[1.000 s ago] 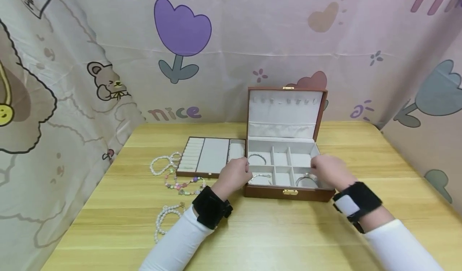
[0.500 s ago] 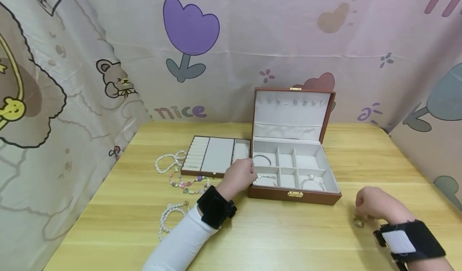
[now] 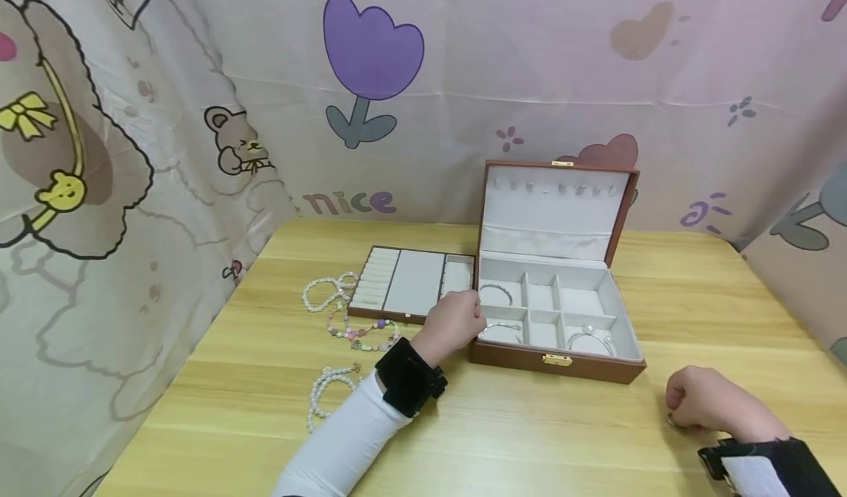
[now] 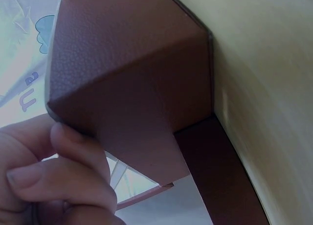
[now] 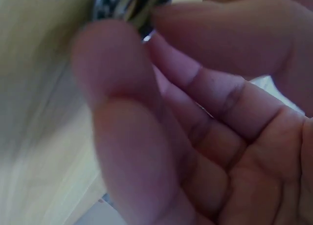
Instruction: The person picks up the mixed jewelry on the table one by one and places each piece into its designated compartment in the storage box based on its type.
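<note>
My left hand (image 3: 454,323) stays at the left wall of an open brown jewelry box (image 3: 509,357). In the left wrist view its curled fingers (image 4: 73,178) hold the top edge near the front corner. Out to the right, my right hand (image 3: 711,403) is low over the table. Its thumb and index finger pinch a small metallic ring (image 5: 128,5), mostly covered by the fingertips in the head view. Inside the box lie a bangle (image 3: 498,289) at back left, a silver bracelet (image 3: 503,326) at front left and a bangle with pearly ends (image 3: 591,337) at front right.
Left of the box lies a removable tray (image 3: 420,280) with ring rolls. Beside it are a white bead strand (image 3: 319,295), a colorful bead strand (image 3: 360,333) and a pearl strand (image 3: 319,394) near my left sleeve. The lid (image 3: 554,214) stands upright behind.
My right hand has left the box's front right compartment, moved right and down to the table, and taken hold of the ring there. My left hand has kept its place at the box.
</note>
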`<state>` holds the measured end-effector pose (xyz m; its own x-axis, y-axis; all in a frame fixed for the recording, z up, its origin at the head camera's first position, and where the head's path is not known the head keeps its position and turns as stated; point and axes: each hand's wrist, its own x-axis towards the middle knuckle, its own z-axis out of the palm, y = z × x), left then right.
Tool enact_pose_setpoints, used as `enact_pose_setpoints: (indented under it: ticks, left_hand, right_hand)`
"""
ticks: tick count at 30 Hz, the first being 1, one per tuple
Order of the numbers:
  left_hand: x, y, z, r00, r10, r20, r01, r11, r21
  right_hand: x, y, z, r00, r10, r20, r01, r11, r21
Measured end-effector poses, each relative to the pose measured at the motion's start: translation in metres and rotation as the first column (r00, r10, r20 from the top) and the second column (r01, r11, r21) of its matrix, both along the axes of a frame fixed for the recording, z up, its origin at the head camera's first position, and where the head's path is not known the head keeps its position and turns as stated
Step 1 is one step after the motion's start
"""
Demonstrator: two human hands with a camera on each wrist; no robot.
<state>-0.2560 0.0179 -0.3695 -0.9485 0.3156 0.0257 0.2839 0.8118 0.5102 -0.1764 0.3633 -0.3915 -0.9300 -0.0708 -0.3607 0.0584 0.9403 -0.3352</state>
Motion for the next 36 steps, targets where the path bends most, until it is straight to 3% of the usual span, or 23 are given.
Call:
enact_pose_setpoints:
  ticks: [6, 11, 15, 18, 22, 28, 31, 36]
  left_hand:
    - [-0.001, -0.003, 0.0, 1.0, -0.03, 0.006, 0.029, 0.999, 0.023]
    - [-0.003, -0.015, 0.004, 0.998, -0.031, 0.062, 0.029, 0.999, 0.032]
    - [-0.009, -0.041, 0.006, 0.992, 0.03, 0.119, -0.035, 0.998, 0.044]
    - [-0.017, -0.07, 0.008, 0.987, 0.116, 0.113, -0.12, 0.993, 0.023]
    - [-0.026, -0.113, 0.012, 0.965, 0.244, 0.092, -0.243, 0.97, -0.023]
    - [-0.031, -0.16, 0.01, 0.926, 0.376, 0.031, -0.369, 0.92, -0.132]
    - [-0.03, -0.169, 0.005, 0.92, 0.391, 0.034, -0.382, 0.911, -0.154]
    - [-0.031, -0.179, -0.002, 0.936, 0.348, 0.049, -0.335, 0.926, -0.173]
  right_hand:
    - [0.003, -0.005, 0.0, 0.999, 0.019, -0.036, -0.018, 0.999, 0.031]
    - [0.002, -0.018, 0.011, 0.998, 0.022, -0.06, -0.019, 0.999, 0.041]
    - [0.004, -0.036, 0.029, 0.995, 0.048, -0.087, -0.051, 0.998, -0.025]
    - [0.005, -0.054, 0.045, 0.985, 0.12, -0.124, -0.132, 0.987, -0.09]
    - [0.001, -0.084, 0.063, 0.958, 0.229, -0.173, -0.255, 0.956, -0.146]
    - [-0.019, -0.139, 0.085, 0.873, 0.367, -0.321, -0.419, 0.902, -0.107]
    - [-0.032, -0.169, 0.091, 0.856, 0.394, -0.333, -0.446, 0.89, -0.095]
    - [-0.054, -0.223, 0.098, 0.817, 0.465, -0.341, -0.506, 0.861, -0.039]
